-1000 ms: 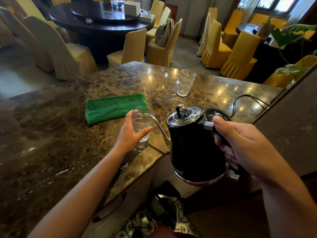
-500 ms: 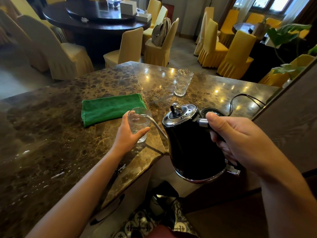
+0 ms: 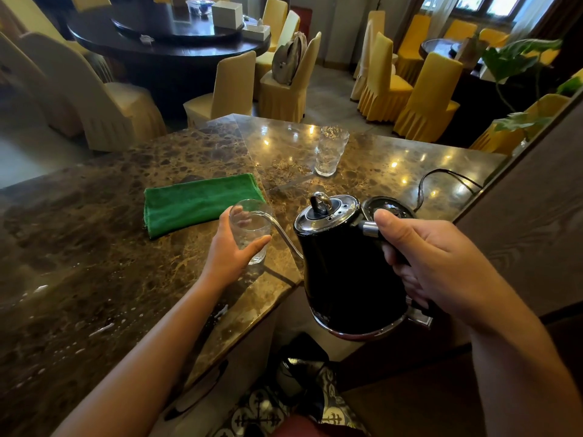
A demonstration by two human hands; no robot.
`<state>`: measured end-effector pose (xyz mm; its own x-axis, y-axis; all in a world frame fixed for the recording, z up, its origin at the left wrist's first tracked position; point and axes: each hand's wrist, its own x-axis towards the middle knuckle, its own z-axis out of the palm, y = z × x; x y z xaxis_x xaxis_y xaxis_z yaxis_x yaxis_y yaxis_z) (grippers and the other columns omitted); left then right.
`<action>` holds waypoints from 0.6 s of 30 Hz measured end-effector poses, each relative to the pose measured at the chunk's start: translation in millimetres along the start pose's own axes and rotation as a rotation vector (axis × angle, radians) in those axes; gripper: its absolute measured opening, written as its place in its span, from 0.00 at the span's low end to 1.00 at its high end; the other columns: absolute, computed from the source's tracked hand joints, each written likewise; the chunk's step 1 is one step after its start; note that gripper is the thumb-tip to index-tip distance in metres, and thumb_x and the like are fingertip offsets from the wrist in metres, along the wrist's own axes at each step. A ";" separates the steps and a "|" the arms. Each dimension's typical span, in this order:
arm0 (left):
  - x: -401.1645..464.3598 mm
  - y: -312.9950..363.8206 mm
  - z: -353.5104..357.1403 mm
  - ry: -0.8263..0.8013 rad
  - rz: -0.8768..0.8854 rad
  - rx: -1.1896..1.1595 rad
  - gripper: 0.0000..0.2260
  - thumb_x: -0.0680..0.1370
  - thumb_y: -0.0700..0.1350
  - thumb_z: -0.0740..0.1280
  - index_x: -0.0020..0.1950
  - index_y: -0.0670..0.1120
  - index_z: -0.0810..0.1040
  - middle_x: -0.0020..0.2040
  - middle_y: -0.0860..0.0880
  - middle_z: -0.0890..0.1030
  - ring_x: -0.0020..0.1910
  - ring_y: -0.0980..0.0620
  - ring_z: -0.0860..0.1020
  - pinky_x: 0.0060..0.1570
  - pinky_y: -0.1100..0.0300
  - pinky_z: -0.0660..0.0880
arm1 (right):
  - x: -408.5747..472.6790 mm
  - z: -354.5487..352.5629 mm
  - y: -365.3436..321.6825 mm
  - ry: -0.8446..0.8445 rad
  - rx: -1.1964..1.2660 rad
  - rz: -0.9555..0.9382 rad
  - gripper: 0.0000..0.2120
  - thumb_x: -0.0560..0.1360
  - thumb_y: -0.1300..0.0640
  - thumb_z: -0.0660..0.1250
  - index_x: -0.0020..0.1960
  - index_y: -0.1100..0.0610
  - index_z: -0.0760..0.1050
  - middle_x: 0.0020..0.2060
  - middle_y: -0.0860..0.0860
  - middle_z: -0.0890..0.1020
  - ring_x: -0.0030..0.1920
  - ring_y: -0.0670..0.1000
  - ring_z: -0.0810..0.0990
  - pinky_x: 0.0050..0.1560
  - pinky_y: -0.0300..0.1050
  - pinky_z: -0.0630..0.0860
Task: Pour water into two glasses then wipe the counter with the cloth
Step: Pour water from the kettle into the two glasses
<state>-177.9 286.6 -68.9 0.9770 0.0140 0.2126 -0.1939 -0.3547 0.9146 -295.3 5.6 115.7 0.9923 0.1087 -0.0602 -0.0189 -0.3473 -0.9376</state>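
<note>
Right hand [image 3: 441, 263] wrapped round the handle of the black gooseneck kettle [image 3: 350, 272], kettle lifted off the worktop [image 3: 94, 279] and tipped left, thin spout tip sitting over the rim of the near glass [image 3: 250, 234]. Left hand [image 3: 230, 257] curled round that glass, thumb on the near side, fingers behind; glass stands near the worktop's front corner. Looks like some water in it already, can't tell the level. Second glass [image 3: 329, 151], textured, upright further back, well apart, looks empty. Folded green cloth [image 3: 198, 203] lies flat just left of the near glass, untouched. Handling guess: kettle is the heavy item, weight shifts as it tips, so grip on the handle near the top is right; spout is thin, flow should be slow and easy to aim. Glasses are light, fragile, slippery if wet, and the near one is close to the edge, so holding it mid-body makes sense. Cloth is soft, limp, grab anywhere. Kettle base [image 3: 391, 209] and its cord [image 3: 441, 178] sit on the worktop behind the kettle. Worktop is polished brown marble, glossy, with pale droplets or specks on the near left. Room behind: a dining hall, round dark table [image 3: 164, 42], chairs in cream and yellow covers, a leafy plant [image 3: 517, 61] at right.
</note>
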 end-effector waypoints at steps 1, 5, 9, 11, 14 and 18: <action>0.4 -0.3 0.0 0.001 0.000 0.001 0.43 0.70 0.58 0.77 0.78 0.44 0.62 0.66 0.50 0.77 0.65 0.55 0.78 0.60 0.70 0.72 | -1.2 0.9 4.3 0.004 0.022 0.001 0.32 0.75 0.29 0.67 0.35 0.58 0.73 0.21 0.50 0.66 0.19 0.49 0.63 0.22 0.38 0.64; 1.0 -0.7 0.1 0.005 -0.001 0.003 0.44 0.70 0.59 0.77 0.78 0.44 0.61 0.66 0.49 0.78 0.65 0.55 0.78 0.61 0.67 0.72 | -9.4 8.5 26.0 0.093 0.101 -0.027 0.30 0.79 0.34 0.68 0.34 0.59 0.71 0.21 0.49 0.66 0.19 0.48 0.62 0.22 0.37 0.61; -0.3 0.3 -0.6 0.011 -0.009 0.001 0.42 0.71 0.59 0.76 0.78 0.44 0.62 0.66 0.50 0.78 0.65 0.55 0.77 0.56 0.77 0.71 | -21.3 21.5 47.7 0.186 0.147 -0.021 0.30 0.78 0.36 0.68 0.33 0.62 0.70 0.20 0.49 0.67 0.18 0.48 0.62 0.22 0.36 0.60; -0.5 1.0 -0.3 0.008 -0.006 0.007 0.42 0.71 0.59 0.76 0.78 0.45 0.62 0.65 0.51 0.78 0.65 0.56 0.77 0.57 0.76 0.71 | -25.3 26.3 56.8 0.209 0.208 0.014 0.32 0.76 0.36 0.68 0.34 0.65 0.68 0.20 0.50 0.66 0.18 0.47 0.61 0.22 0.36 0.59; -0.2 1.0 -0.2 0.013 0.005 0.018 0.42 0.71 0.59 0.76 0.77 0.44 0.62 0.65 0.51 0.78 0.66 0.55 0.77 0.63 0.64 0.73 | -27.6 31.1 67.2 0.222 0.274 0.043 0.33 0.74 0.37 0.68 0.34 0.67 0.66 0.20 0.52 0.65 0.18 0.48 0.61 0.22 0.35 0.59; -0.2 0.5 -0.1 0.007 0.009 0.020 0.42 0.71 0.59 0.76 0.77 0.44 0.62 0.66 0.49 0.78 0.67 0.53 0.77 0.66 0.57 0.74 | -29.5 36.3 77.6 0.246 0.295 0.023 0.32 0.76 0.37 0.68 0.32 0.65 0.66 0.20 0.52 0.66 0.18 0.48 0.62 0.22 0.35 0.60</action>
<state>-178.2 286.5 -68.5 0.9746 0.0167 0.2232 -0.2010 -0.3737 0.9055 -330.5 9.2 32.3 0.9903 -0.1354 -0.0316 -0.0401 -0.0603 -0.9974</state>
